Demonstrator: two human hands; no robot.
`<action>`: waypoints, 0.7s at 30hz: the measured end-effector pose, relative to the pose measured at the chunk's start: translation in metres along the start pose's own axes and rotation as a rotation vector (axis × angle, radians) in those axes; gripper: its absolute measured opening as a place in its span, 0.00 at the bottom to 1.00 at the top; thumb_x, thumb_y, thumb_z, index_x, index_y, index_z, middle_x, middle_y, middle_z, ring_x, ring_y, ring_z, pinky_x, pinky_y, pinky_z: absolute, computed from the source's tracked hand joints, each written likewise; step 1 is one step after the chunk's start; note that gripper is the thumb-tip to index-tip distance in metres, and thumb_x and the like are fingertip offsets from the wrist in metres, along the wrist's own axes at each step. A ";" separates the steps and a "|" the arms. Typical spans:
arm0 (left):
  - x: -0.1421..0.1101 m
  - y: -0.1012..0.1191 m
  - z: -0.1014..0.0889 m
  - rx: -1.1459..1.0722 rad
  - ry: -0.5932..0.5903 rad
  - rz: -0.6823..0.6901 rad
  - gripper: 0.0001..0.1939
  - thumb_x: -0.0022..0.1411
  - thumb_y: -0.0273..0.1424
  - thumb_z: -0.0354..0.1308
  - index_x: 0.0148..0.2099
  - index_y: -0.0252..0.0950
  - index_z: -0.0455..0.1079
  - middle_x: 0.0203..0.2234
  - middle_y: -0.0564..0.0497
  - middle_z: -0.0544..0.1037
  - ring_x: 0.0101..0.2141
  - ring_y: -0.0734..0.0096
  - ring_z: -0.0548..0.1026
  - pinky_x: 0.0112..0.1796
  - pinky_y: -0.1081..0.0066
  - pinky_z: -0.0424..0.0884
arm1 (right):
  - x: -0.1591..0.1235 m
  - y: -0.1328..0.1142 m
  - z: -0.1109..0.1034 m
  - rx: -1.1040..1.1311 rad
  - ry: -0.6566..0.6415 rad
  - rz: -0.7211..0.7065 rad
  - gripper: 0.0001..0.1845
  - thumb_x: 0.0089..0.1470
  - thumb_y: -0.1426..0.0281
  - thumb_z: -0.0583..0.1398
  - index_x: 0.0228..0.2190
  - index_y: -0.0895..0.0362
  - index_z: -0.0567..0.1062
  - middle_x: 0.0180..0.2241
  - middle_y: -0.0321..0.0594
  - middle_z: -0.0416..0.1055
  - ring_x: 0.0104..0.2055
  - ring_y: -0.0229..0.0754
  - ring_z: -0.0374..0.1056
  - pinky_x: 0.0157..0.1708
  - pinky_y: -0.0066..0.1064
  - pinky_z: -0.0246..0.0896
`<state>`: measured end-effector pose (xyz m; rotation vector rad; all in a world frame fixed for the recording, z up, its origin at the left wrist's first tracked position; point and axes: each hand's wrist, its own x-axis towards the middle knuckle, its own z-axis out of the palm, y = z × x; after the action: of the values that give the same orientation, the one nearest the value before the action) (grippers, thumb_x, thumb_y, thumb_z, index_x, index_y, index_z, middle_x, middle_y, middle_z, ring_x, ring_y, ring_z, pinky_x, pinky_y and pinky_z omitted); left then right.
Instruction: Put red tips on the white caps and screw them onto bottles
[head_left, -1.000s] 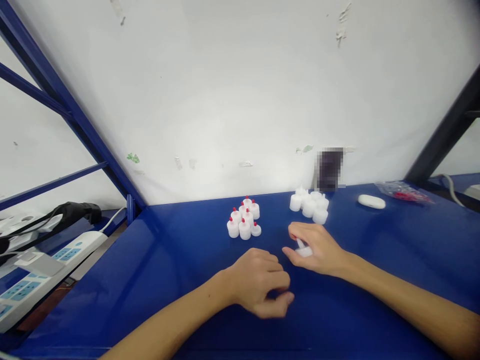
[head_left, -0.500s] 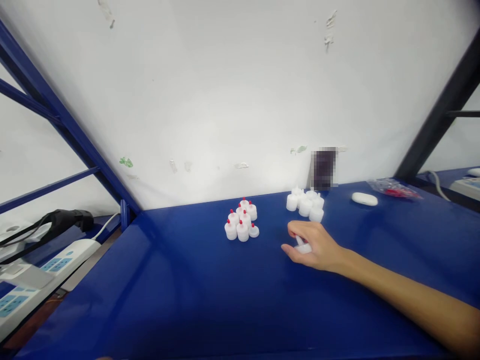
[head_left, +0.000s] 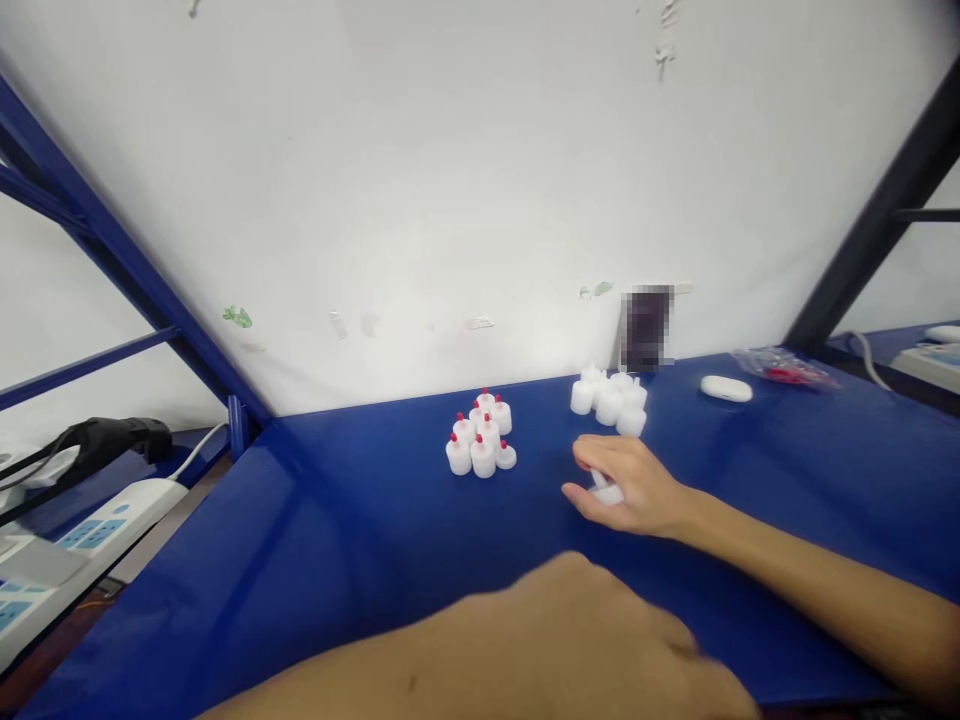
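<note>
My right hand (head_left: 626,487) is closed around a small white nozzle bottle (head_left: 607,493), its pale tip showing between thumb and fingers. Just behind that hand stands a group of white bottles (head_left: 609,405), none with a visible red tip. Left of it, several white bottles with red tips (head_left: 482,457) stand close together, and a short white lid with a red tip (head_left: 506,456) lies beside them. Across the front of the table reaches my left hand (head_left: 600,640), its back towards me and nearest the front edge. Its fingers are blurred and mostly hidden below.
A white oval case (head_left: 726,388) lies at the right, near a clear plastic bag with red pieces (head_left: 787,370). A blurred-out dark panel (head_left: 646,328) leans on the wall. White power strips (head_left: 82,550) run along the left, beside the blue metal frame (head_left: 150,270).
My left hand and forearm have come in from the bottom edge and reach rightward across the table front. The right hand keeps its hold on the bottle. The view has shifted slightly.
</note>
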<state>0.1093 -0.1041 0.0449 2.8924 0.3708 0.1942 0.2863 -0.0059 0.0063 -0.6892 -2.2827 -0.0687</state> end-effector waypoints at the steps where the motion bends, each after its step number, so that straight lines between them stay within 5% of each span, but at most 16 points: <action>1: 0.003 -0.017 0.003 -0.030 -0.027 -0.021 0.09 0.67 0.32 0.53 0.47 0.44 0.72 0.33 0.54 0.80 0.31 0.69 0.77 0.26 0.70 0.66 | 0.000 0.000 0.001 0.000 0.002 0.010 0.16 0.57 0.64 0.57 0.24 0.53 0.56 0.21 0.29 0.55 0.21 0.33 0.50 0.22 0.28 0.46; 4: 0.000 -0.056 0.023 -0.078 -0.003 -0.123 0.06 0.61 0.25 0.55 0.32 0.38 0.71 0.26 0.56 0.78 0.27 0.73 0.74 0.28 0.72 0.65 | 0.000 0.001 0.001 0.005 0.011 0.040 0.17 0.57 0.63 0.57 0.23 0.53 0.56 0.20 0.29 0.54 0.21 0.33 0.49 0.22 0.28 0.45; 7: -0.009 -0.076 0.039 -0.113 0.108 -0.134 0.07 0.57 0.23 0.53 0.28 0.36 0.67 0.23 0.56 0.76 0.24 0.74 0.71 0.28 0.73 0.63 | -0.001 0.002 0.000 0.017 0.020 0.076 0.18 0.57 0.63 0.58 0.22 0.53 0.56 0.19 0.28 0.53 0.20 0.32 0.48 0.21 0.28 0.44; 16: -0.016 -0.093 0.038 -0.020 0.220 -0.267 0.06 0.58 0.23 0.51 0.32 0.36 0.67 0.25 0.55 0.76 0.25 0.72 0.70 0.28 0.72 0.61 | -0.003 0.000 -0.001 0.062 -0.050 0.152 0.14 0.57 0.61 0.59 0.27 0.53 0.61 0.19 0.28 0.58 0.19 0.33 0.54 0.21 0.27 0.47; 21: -0.015 -0.091 0.041 -0.026 0.217 -0.282 0.07 0.59 0.24 0.50 0.36 0.37 0.69 0.26 0.55 0.77 0.26 0.71 0.71 0.30 0.72 0.62 | -0.002 -0.001 0.002 0.053 -0.145 0.233 0.07 0.62 0.63 0.56 0.38 0.54 0.67 0.27 0.34 0.72 0.24 0.37 0.66 0.24 0.27 0.56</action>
<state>0.0797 -0.0305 -0.0171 2.7592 0.7993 0.4619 0.2860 -0.0070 0.0032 -0.9535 -2.3144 0.1561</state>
